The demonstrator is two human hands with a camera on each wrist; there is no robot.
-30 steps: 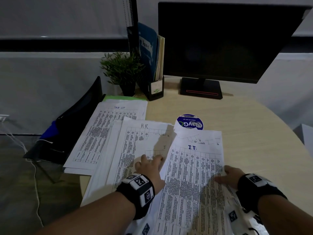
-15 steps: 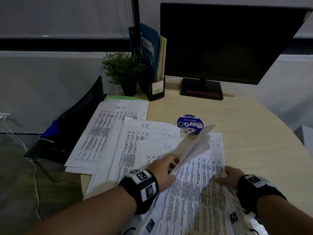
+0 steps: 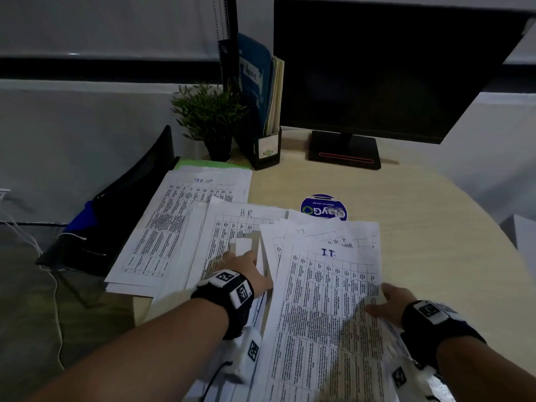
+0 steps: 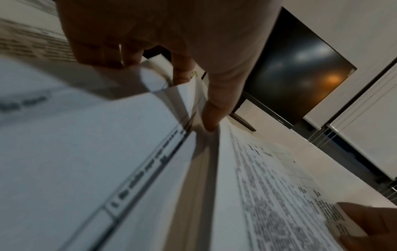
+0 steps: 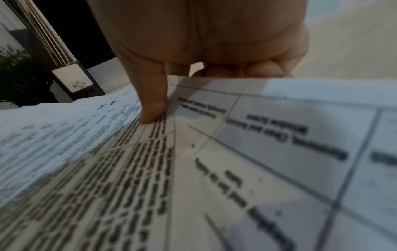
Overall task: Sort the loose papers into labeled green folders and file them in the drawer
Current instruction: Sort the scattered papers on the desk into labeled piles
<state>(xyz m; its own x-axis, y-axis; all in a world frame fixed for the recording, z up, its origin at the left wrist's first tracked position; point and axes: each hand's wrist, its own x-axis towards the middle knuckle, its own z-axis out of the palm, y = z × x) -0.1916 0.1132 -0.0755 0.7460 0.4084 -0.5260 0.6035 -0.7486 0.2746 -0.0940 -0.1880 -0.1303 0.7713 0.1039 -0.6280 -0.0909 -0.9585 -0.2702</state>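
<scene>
- The left hand point(image 3: 246, 269) sits on the left edge of the front pile of papers point(image 3: 327, 300), which is headed "I.T.".
- In the left wrist view, its thumb lies on top of the sheets and its fingers point(image 4: 182, 73) curl past the edge, so the hand pinches a few lifted sheets.
- The right hand point(image 3: 387, 300) holds the right edge of the same pile.
- In the right wrist view, the thumb point(image 5: 152, 100) presses down on the printed top sheet and the other fingers are tucked under the paper edge: a narrow pinch on the pile.
- The front pile lies on the round table point(image 3: 420, 227), at its near edge, fanned a little at the top.
- A second pile headed "HR" point(image 3: 232, 227) lies just left of it, partly under it.
- A third pile point(image 3: 179, 224) lies further left and hangs over the table edge.
- A green folder point(image 3: 203, 163) shows only as a strip under the far end of the third pile.
- Behind stand a small plant point(image 3: 211, 117), a file holder point(image 3: 268, 149) with a blue folder point(image 3: 253, 79), and a dark monitor point(image 3: 385, 68).
- A round blue sticker point(image 3: 323, 210) lies on the table just beyond the front pile.
</scene>
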